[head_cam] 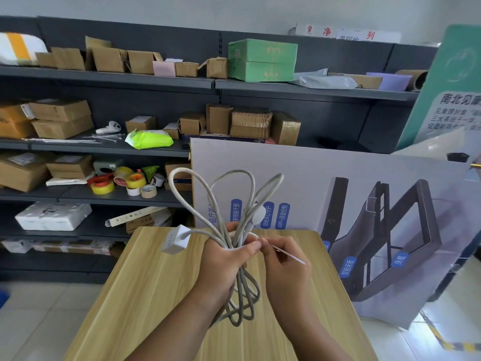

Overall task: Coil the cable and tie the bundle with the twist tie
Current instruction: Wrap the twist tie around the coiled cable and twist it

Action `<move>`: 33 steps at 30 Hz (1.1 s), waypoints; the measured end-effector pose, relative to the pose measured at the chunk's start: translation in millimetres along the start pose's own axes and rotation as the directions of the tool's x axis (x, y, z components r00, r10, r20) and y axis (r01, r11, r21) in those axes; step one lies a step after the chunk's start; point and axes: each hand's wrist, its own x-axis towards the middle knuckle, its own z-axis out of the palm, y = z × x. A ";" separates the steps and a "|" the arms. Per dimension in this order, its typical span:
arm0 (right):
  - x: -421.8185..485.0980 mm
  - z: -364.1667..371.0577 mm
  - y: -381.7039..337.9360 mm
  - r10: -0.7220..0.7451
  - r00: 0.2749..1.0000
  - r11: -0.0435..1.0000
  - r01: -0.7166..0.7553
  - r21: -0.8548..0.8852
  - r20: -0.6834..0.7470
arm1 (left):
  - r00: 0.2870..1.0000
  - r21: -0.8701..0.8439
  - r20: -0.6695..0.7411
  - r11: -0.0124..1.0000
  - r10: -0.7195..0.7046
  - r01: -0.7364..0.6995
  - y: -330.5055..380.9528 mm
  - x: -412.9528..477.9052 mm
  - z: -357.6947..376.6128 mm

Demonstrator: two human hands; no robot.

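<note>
Several loops of the cable (pixel 235 204) are gathered and held upright above the table (pixel 145 282); coiling looks done, tying is the step in hand.

Left to right:
- Cube socket block (pixel 175 239) hangs off the bundle's left side, clear of the tabletop.
- Left hand (pixel 223 261) is clenched round the bundle's waist, loops fanning above the fist and drooping below it. Flat plug (pixel 256 216) sits just above the grip.
- Twist tie (pixel 283 252) is a thin white strip; one end lies against the waist near the left thumb, the other sticks out to the right.
- Right hand (pixel 283 259) pinches the tie between thumb and fingertips.

Judgement on method: keep left grip tight so loops don't spread; pass tie fully round the waist, directly next to the fist, not over plug or socket lead; bring both ends together and twist snug. Risk: upper loops are uneven and may slip out if grip eases before the twist is set.

Surface: light wood-grain table, nothing else on visible part. Room: grey shelving (pixel 104 147) at back w/ cardboard boxes, tape rolls (pixel 122 182), green boxes (pixel 263 59). Printed display board (pixel 338 191) leans behind the table, right. Pale tiled floor.
</note>
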 end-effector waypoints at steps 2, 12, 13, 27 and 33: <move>-0.6 0.5 0.3 -0.016 1.000 1.000 0.016 0.008 0.009 | 1.000 -0.007 -0.017 1.000 -0.020 0.020 -1.3 -0.8 -0.2; -3.9 0.7 8.5 -0.358 0.932 0.903 0.362 -0.230 0.059 | 0.982 -0.020 -0.191 1.000 -0.004 0.000 -7.3 2.2 -1.9; -3.4 0.1 8.5 -0.405 0.912 0.882 0.407 -0.236 0.057 | 0.982 -0.041 -0.191 0.999 -0.008 0.000 -6.2 2.5 -2.4; 1.7 -4.7 -12.6 -0.047 0.996 0.999 0.046 0.016 0.081 | 1.000 -0.065 0.023 0.998 0.001 0.000 -9.6 10.8 -7.0; 5.9 -4.9 -8.1 0.080 0.991 0.997 -0.081 0.009 0.110 | 0.988 -0.173 0.155 0.984 -0.019 0.046 -7.5 7.9 -5.1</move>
